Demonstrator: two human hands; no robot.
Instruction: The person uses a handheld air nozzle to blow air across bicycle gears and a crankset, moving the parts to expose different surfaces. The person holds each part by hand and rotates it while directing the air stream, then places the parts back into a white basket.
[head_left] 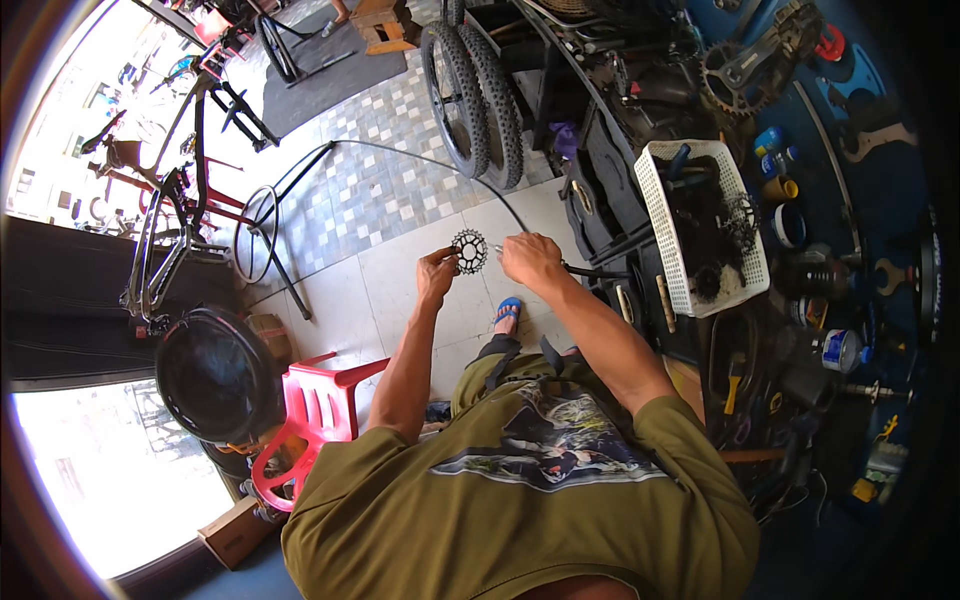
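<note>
My left hand [436,274] pinches a dark, toothed bicycle chainring [471,239] by its left edge, holding it up above the tiled floor. To the right of the ring, my right hand [533,262] is closed on a dark air hose [428,160]. A short metallic tip sticks out of that fist toward the ring, with a small gap between them. Most of the tip's body is hidden inside my fingers. The hose runs behind the hand and across the floor to the upper left.
A white plastic basket [757,262] holding dark greasy parts stands on the right among tools and bottles. Bicycle wheels [455,100] stand ahead. A bike frame [170,200] hangs on a repair stand at left. Near my left elbow is a red plastic chair [318,400].
</note>
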